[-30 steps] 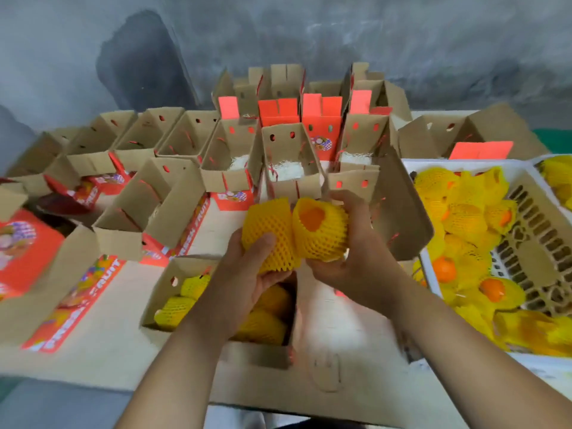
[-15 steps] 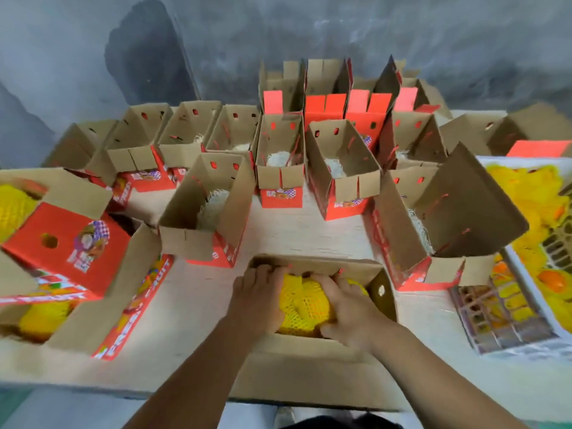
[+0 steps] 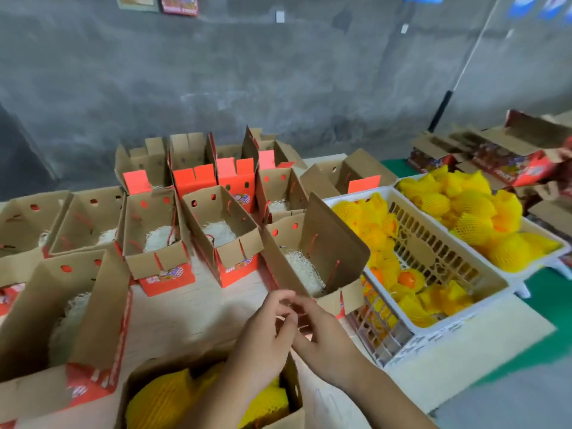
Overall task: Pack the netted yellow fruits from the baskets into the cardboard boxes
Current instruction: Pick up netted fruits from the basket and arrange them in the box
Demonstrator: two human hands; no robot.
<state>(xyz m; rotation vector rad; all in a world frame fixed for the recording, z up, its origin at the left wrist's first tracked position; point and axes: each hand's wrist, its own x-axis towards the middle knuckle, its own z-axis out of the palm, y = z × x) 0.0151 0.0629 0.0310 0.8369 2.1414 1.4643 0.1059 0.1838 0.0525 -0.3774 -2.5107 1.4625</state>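
A cardboard box (image 3: pixel 294 394) at the bottom edge holds netted yellow fruits (image 3: pixel 161 397). My left hand (image 3: pixel 263 332) and my right hand (image 3: pixel 328 342) hover just above its far right corner, fingertips meeting. Their fingers are loosely bent and I see nothing plainly held between them. A white slatted basket (image 3: pixel 433 255) on the right holds several netted fruits (image 3: pixel 371 233), some showing orange. Behind it a second white basket (image 3: pixel 538 261) is heaped with netted fruits (image 3: pixel 473 209). An open box (image 3: pixel 334 243) with white padding stands just beyond my hands.
Several open cardboard boxes with red fronts and white shredded padding (image 3: pixel 161 239) stand in rows across the table. A large open box (image 3: pixel 93 308) is close on the left. More printed boxes (image 3: pixel 510 162) are stacked at the far right. A grey wall rises behind.
Both hands have lifted off the fruits they were pressing into the near box and now meet above its corner. My view has swung up and to the right, bringing both baskets in.
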